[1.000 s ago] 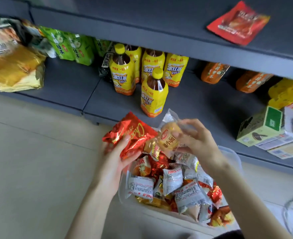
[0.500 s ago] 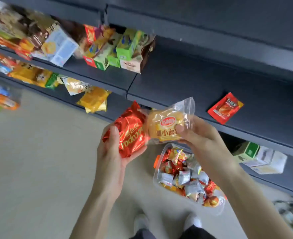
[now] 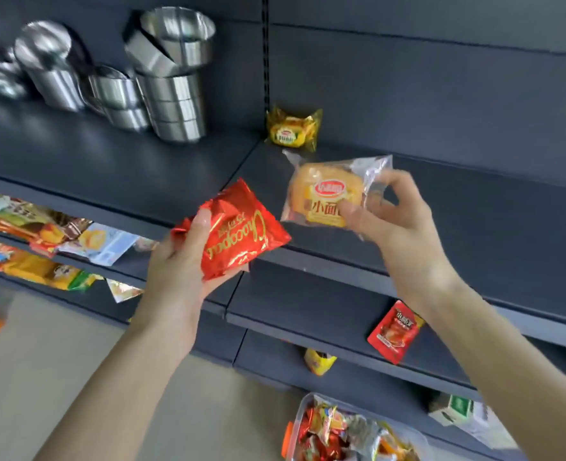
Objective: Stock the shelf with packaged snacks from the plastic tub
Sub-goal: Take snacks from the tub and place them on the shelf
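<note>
I am in a shop; long dark shelves (image 3: pixel 125 161) sit one above the other, with a strip of slots (image 3: pixel 265 51) running up the back wall; shiny steel cups (image 3: pixel 171 104) stand in stacks on the top one; bags of snacks (image 3: pixel 42 234) lie in rows on the lower ones at the left; small boxes (image 3: pixel 458 409) sit low on the right; a yellow snack (image 3: pixel 293 129) and a red packet (image 3: pixel 395 332) lie on the shelves too; a tub (image 3: pixel 299 414) full of wrapped snacks sits on the floor (image 3: pixel 42 377).

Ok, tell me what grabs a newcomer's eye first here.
The shiny red packet in the left hand, centre frame, stands out, then the clear-wrapped bun pinched by the right hand over the dark shelf. Steel cups gleam at upper left.
</note>
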